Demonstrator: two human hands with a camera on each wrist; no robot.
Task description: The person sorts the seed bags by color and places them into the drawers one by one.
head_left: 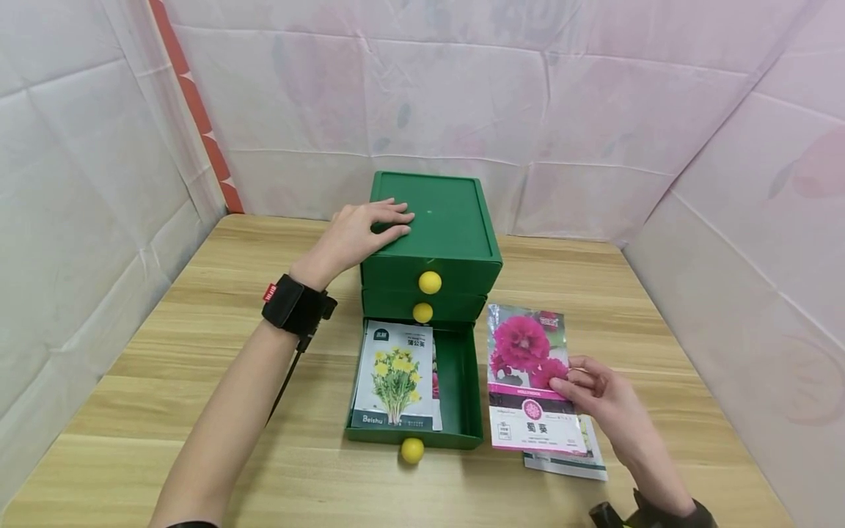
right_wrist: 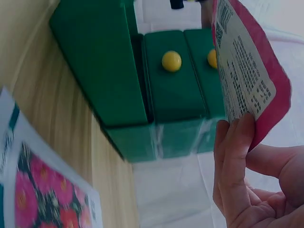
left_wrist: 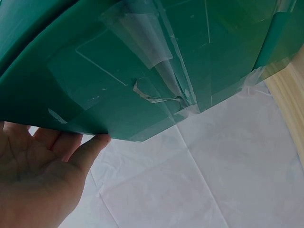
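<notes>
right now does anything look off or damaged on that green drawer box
Only one thing: the green drawer box has clear tape on its outside, wrinkled and peeling loose in the left wrist view. Its bottom drawer is pulled out but sits straight.

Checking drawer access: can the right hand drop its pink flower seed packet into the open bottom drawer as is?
Probably yes. The open bottom drawer sits just beside the right hand; the dandelion seed packet fills only its left part, and nothing stands between.

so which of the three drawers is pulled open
The bottom drawer of the green drawer box. It is slid out toward the person with a yellow-flower seed packet lying in it; the two drawers above sit flush and closed.
</notes>
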